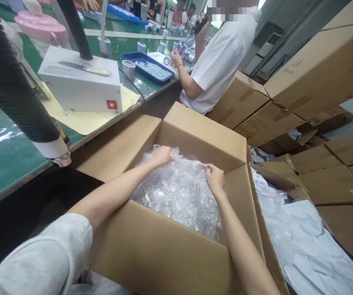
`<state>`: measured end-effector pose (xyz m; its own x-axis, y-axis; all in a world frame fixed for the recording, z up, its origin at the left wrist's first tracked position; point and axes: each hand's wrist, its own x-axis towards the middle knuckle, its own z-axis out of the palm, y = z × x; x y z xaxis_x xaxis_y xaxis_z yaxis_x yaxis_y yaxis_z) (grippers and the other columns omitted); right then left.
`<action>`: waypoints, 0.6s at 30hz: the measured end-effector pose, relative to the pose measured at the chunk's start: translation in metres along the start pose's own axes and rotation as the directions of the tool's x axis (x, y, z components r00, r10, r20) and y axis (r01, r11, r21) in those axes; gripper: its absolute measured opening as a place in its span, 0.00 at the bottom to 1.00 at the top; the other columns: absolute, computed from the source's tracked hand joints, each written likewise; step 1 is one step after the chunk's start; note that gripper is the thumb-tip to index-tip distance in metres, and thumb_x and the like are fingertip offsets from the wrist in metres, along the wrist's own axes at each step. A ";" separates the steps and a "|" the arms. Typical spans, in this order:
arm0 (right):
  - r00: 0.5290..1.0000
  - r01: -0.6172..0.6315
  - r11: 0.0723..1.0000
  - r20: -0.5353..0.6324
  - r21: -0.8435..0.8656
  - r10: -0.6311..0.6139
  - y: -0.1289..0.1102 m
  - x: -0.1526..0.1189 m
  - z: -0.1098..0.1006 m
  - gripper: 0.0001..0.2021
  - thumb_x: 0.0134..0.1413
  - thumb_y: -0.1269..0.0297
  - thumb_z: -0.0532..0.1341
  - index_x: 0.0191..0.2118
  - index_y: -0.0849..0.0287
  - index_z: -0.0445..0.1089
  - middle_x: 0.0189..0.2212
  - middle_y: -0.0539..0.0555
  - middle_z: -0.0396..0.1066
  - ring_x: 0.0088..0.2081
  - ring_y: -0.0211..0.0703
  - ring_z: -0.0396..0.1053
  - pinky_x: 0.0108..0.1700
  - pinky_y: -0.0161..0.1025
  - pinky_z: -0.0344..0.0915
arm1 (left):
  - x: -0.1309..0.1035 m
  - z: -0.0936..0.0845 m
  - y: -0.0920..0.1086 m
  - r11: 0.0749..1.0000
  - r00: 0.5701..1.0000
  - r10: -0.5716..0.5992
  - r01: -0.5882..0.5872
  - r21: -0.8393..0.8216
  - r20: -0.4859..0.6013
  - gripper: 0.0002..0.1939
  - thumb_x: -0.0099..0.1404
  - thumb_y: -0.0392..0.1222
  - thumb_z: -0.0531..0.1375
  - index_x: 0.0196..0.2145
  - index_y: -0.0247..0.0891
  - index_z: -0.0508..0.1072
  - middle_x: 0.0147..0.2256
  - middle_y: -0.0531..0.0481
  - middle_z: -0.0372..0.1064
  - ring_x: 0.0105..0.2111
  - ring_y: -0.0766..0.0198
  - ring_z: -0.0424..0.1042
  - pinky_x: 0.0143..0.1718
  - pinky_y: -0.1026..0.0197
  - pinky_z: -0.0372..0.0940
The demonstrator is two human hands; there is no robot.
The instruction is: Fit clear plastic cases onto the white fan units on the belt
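An open cardboard box (164,241) stands in front of me with its flaps spread. Inside it lies a clear plastic bag (176,164) full of round, transparent plastic pieces (179,203). My left hand (162,155) is closed on the gathered film at the bag's far left edge. Toward the right side of the box, my right hand (215,178) pinches the same bag's edge between thumb and fingers. The film is bunched up between the two hands. Parts of the fingers of my left hand are hidden by the hand itself.
On the green table (4,164) at left sit a white device (81,86) with a knife (86,68), and a blue tray (152,67). A black hose (16,73) hangs at far left. A person (222,57) works beyond the box. Stacked cartons (324,61) and a white-filled box stand right.
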<state>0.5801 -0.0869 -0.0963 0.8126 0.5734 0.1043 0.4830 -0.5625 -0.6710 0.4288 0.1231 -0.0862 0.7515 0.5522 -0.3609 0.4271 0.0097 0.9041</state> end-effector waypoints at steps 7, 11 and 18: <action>0.993 0.001 0.999 -0.118 -0.046 -0.006 0.011 -0.002 -0.025 0.09 0.49 0.65 0.58 0.30 0.56 0.77 0.39 0.58 0.79 0.44 0.56 0.73 0.51 0.49 0.65 | -0.006 -0.011 0.010 0.931 0.994 0.081 -0.047 0.361 -0.079 0.15 0.67 0.43 0.60 0.50 0.35 0.71 0.51 0.43 0.68 0.50 0.55 0.70 0.50 0.49 0.68; 0.989 0.008 1.000 -0.144 0.012 -0.007 0.013 -0.002 -0.024 0.13 0.47 0.63 0.57 0.32 0.60 0.78 0.35 0.61 0.78 0.40 0.55 0.74 0.50 0.48 0.66 | -0.006 -0.013 0.008 0.919 0.991 0.090 -0.045 0.391 -0.097 0.16 0.67 0.43 0.60 0.51 0.35 0.70 0.51 0.43 0.68 0.49 0.56 0.71 0.48 0.49 0.69; 0.995 0.020 0.988 -0.099 0.152 -0.005 0.006 -0.003 -0.021 0.22 0.49 0.61 0.50 0.46 0.64 0.73 0.34 0.60 0.76 0.30 0.49 0.72 0.32 0.43 0.69 | 0.004 -0.005 0.011 0.960 0.991 0.106 -0.123 0.251 0.080 0.13 0.69 0.43 0.58 0.46 0.32 0.72 0.41 0.46 0.73 0.37 0.63 0.74 0.38 0.57 0.73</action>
<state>0.5871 -0.1044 -0.0850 0.8386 0.5143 0.1794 0.4436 -0.4537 -0.7729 0.4343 0.1293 -0.0769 0.8303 0.4816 -0.2804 0.4442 -0.2681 0.8549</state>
